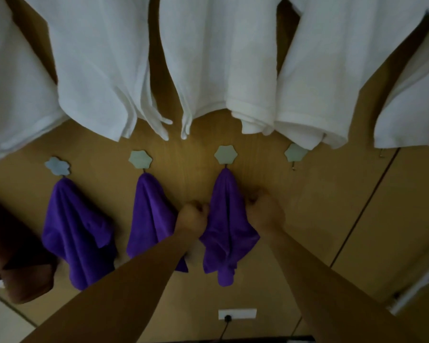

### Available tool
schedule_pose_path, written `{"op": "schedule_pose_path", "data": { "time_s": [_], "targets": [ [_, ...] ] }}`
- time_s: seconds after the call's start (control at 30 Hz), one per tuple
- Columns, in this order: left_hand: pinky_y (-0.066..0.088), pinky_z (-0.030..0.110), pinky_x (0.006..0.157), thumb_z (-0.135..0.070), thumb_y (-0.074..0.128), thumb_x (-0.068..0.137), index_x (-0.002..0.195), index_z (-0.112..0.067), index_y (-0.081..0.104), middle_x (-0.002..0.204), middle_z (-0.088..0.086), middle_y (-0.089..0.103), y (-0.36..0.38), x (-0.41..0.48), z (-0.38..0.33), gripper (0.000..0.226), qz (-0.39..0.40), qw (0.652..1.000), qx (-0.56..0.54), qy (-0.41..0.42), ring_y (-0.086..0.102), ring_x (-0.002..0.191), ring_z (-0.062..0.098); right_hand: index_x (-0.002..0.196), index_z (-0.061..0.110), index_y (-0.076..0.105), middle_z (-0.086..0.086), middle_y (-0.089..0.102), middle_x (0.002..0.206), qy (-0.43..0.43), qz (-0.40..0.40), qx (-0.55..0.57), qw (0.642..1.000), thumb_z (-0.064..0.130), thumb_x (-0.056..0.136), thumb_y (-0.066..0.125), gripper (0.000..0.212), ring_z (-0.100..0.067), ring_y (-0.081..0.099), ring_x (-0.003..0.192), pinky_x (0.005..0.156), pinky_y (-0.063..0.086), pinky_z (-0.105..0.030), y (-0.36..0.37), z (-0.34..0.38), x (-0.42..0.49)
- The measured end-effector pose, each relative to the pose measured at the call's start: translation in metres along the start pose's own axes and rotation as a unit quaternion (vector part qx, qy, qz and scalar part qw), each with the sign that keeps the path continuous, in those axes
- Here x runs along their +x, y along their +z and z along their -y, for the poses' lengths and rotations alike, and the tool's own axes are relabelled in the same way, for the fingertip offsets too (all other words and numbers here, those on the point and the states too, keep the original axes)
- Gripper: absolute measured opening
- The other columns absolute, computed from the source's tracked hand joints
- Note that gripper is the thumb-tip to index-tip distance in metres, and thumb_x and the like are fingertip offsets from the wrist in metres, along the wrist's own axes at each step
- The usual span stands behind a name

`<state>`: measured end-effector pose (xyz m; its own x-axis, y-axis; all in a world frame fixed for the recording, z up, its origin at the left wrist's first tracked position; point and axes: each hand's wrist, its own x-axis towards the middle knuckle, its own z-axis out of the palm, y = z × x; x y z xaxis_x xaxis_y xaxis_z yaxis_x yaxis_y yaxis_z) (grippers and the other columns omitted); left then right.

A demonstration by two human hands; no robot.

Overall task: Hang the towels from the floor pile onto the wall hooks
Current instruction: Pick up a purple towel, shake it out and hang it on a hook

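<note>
Three purple towels hang from flower-shaped hooks on the wooden wall: one at the left [77, 233], one in the middle [151, 219] and one to the right [227, 229] under its hook [225, 154]. My left hand [192, 217] has curled fingers at the left edge of the right-hand towel. My right hand [264, 209] has curled fingers at that towel's right edge. Whether either hand pinches the cloth is unclear in the dim light. A fourth hook [295, 152] further right carries nothing.
Several large white towels [221, 58] hang in a row above the hooks. A brown towel [13, 263] hangs at the far left. A white wall socket [237, 314] with a black plug sits low on the wall. A door seam [364, 206] runs down the right.
</note>
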<state>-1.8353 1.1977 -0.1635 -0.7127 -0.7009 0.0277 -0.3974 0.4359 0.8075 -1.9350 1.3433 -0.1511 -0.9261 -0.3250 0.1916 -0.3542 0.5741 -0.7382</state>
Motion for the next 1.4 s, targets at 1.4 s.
{"op": "schedule_pose_path", "data": {
  "time_s": [1.4],
  "targets": [
    [0.046, 0.028, 0.071, -0.009, 0.065, 0.078, 0.122, -0.007, 0.049, 0.095, 0.003, 0.063, 0.031, -0.037, 0.031, 0.046, 0.076, 0.993, -0.002, 0.089, 0.062, 0.086, 0.023, 0.125, 0.011, 0.050, -0.008, 0.065, 0.114, -0.045, 0.118, 0.060, 0.990, 0.019, 0.080, 0.067, 0.048, -0.029, 0.062, 0.103, 0.082, 0.047, -0.033, 0.023, -0.022, -0.043]
  ]
}}
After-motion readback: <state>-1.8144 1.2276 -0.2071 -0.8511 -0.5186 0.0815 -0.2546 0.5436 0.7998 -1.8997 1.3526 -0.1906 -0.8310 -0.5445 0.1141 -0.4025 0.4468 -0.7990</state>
